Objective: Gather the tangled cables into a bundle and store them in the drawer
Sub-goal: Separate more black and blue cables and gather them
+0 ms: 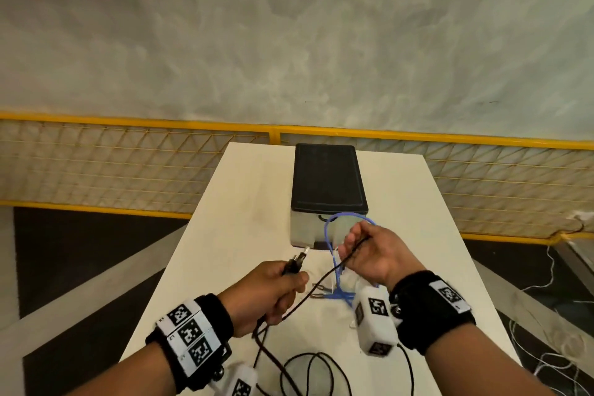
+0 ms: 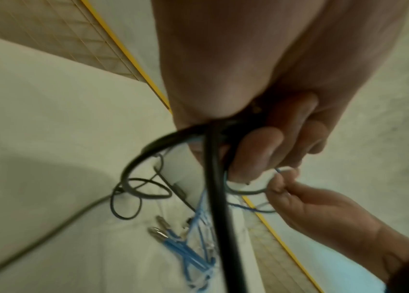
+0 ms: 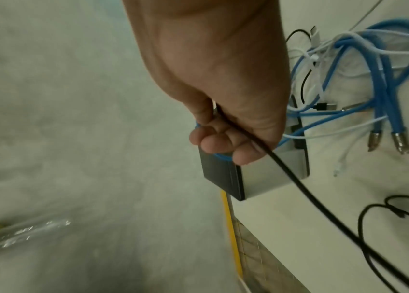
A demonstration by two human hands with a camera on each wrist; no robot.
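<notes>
My left hand (image 1: 279,286) grips a black power cable (image 1: 273,325) near its plug (image 1: 72,262), which pokes out above the fist; in the left wrist view the thick black cable (image 2: 217,198) runs down from the curled fingers (image 2: 261,150). My right hand (image 1: 369,254) is raised and pinches a thin black cable (image 1: 340,262) together with a loop of blue cable (image 1: 331,235). In the right wrist view the fingers (image 3: 223,142) hold the black cable (image 3: 286,174) and the blue cable (image 3: 386,79). The drawer box (image 1: 328,190), black-topped with a grey front, stands closed behind the hands.
Blue and white cables (image 3: 323,59) lie tangled on the white table (image 1: 244,202), with metal-tipped ends (image 3: 388,142). More black cable loops (image 1: 315,370) lie at the table's near edge. A yellow mesh fence (image 1: 128,164) runs behind the table.
</notes>
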